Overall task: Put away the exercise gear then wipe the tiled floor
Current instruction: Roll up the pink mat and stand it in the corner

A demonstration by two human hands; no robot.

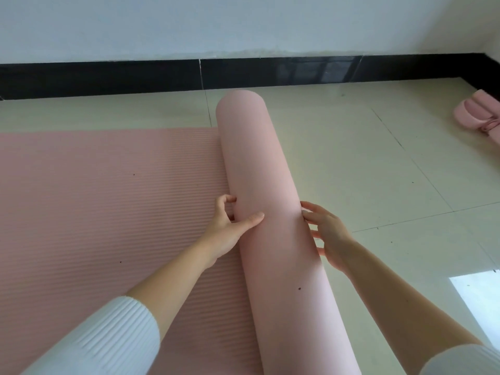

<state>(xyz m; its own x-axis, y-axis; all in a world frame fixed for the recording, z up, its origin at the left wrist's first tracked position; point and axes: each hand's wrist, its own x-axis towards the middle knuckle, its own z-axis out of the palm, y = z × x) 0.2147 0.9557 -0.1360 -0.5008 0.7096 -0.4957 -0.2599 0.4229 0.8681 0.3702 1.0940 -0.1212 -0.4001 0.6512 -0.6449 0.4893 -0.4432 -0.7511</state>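
Note:
A pink exercise mat lies partly rolled on the cream tiled floor (pixel 378 163). Its rolled part (pixel 259 163) forms a thick cylinder running from the near edge toward the wall. The flat ribbed part (pixel 108 190) spreads out to the left. My left hand (pixel 230 228) is at the roll's left side, thumb laid over the top and fingers curled down at the crease where roll meets flat mat. My right hand (pixel 327 234) presses against the roll's right side with fingers spread and fairly straight.
A black skirting board (pixel 135 77) runs along the white wall behind the mat. A pink slipper-like item (pixel 479 115) lies on the tiles at the far right. Bright window light reflects off the floor (pixel 476 299) at the lower right.

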